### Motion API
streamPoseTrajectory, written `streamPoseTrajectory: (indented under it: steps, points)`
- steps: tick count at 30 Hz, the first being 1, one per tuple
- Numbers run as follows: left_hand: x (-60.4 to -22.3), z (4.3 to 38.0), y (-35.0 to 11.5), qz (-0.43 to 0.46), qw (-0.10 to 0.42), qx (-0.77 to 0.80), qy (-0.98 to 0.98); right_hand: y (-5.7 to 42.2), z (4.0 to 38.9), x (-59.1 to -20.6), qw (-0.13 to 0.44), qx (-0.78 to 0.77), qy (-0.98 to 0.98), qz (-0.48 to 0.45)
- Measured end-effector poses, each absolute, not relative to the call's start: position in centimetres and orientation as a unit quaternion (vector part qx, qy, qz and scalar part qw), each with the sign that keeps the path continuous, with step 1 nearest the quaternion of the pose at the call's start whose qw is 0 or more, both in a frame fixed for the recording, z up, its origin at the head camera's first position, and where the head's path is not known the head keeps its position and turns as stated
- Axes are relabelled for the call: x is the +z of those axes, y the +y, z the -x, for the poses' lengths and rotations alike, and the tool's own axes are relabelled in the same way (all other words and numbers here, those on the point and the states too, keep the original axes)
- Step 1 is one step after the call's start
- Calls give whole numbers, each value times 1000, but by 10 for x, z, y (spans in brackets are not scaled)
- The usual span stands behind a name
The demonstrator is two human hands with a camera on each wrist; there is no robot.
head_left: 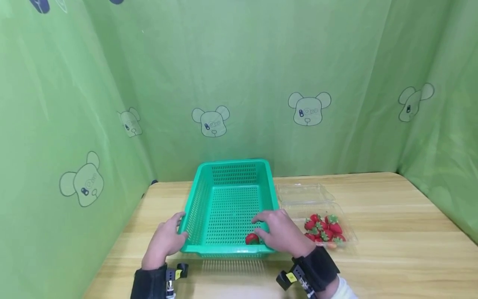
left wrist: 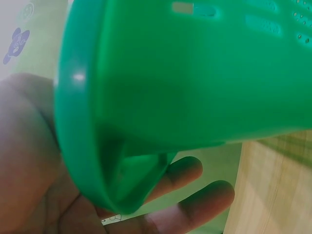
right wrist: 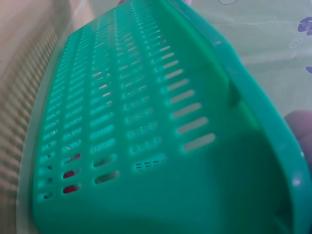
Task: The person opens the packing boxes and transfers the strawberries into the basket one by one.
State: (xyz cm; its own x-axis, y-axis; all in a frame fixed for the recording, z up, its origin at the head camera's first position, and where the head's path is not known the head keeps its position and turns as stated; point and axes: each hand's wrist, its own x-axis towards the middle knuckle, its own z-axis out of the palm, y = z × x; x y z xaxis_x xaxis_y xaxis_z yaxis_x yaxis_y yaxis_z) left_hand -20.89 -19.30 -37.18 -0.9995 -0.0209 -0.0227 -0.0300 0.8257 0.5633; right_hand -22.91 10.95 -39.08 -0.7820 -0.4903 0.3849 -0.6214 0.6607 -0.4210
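A green plastic basket (head_left: pixel 233 207) with slotted walls stands between the two hands. My left hand (head_left: pixel 166 238) grips its near left corner; in the left wrist view the rim (left wrist: pixel 78 112) passes between thumb and palm side, with fingertips (left wrist: pixel 212 197) reaching below it. At the near right corner my right hand (head_left: pixel 281 230) holds the rim, thumb and index finger bent over to the inside. A single strawberry (head_left: pixel 252 238) lies on the basket floor by the front wall, just left of the right thumb. Red shows through the wall slots (right wrist: pixel 71 188) in the right wrist view.
Right of the basket, a clear plastic box (head_left: pixel 349 236) with its lid (head_left: pixel 300 193) folded back holds several strawberries (head_left: pixel 325 227), close to the right forearm. A wooden table (head_left: pixel 403 257) lies beneath. Green curtain (head_left: pixel 257 74) closes off the back and sides.
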Motion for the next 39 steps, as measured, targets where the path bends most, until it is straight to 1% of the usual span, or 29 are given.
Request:
streamPoseTrajectory:
  steps: [6, 13, 19, 26, 33, 37, 39]
  points:
    - [-372, 209, -194, 4, 6, 299, 954, 119, 229, -386, 107, 313, -898, -290]
    - [-371, 207, -194, 5, 11, 301, 954, 132, 232, -382, 137, 329, -898, -256]
    - [-369, 207, -194, 6, 14, 298, 955, 144, 235, -381, 142, 338, -902, -229]
    - [-369, 207, -194, 5, 16, 298, 955, 157, 237, -380, 134, 340, -909, -200]
    - [-370, 208, -194, 0, 14, 292, 956, 169, 236, -377, 147, 337, -910, -191]
    - [-370, 208, -194, -3, 13, 290, 957, 175, 235, -376, 136, 337, -916, -170]
    - [-370, 208, -195, -2, 14, 291, 956, 179, 235, -376, 121, 337, -919, -163]
